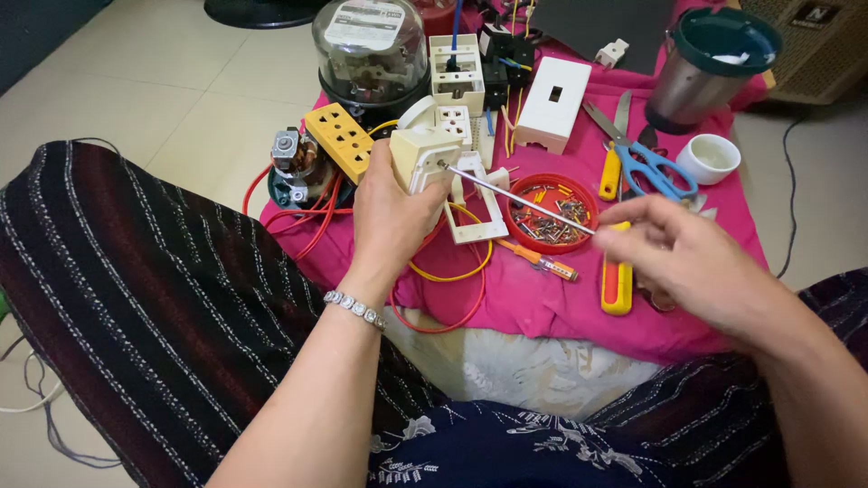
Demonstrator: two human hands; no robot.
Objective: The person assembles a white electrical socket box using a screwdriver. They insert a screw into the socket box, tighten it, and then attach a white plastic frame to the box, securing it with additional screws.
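Note:
My left hand (391, 217) grips a cream plastic socket block (423, 155), held up over a pink cloth (533, 298). My right hand (692, 258) holds a yellow-handled screwdriver (524, 201) by its handle. The metal shaft runs up and left, and its tip touches the side of the socket block. A red round dish of small screws (551, 212) lies just under the shaft. A white socket frame (475, 203) lies on the cloth below the block.
On the cloth lie an orange tester screwdriver (538, 260), a red-and-yellow tool (617, 280), blue scissors (646, 163), a yellow socket strip (339, 137), a small motor (294, 163), a glass-domed meter (371, 54), a white box (553, 104), a small white cup (710, 158), a steel blender jar (705, 68), and red and yellow wires (452, 271).

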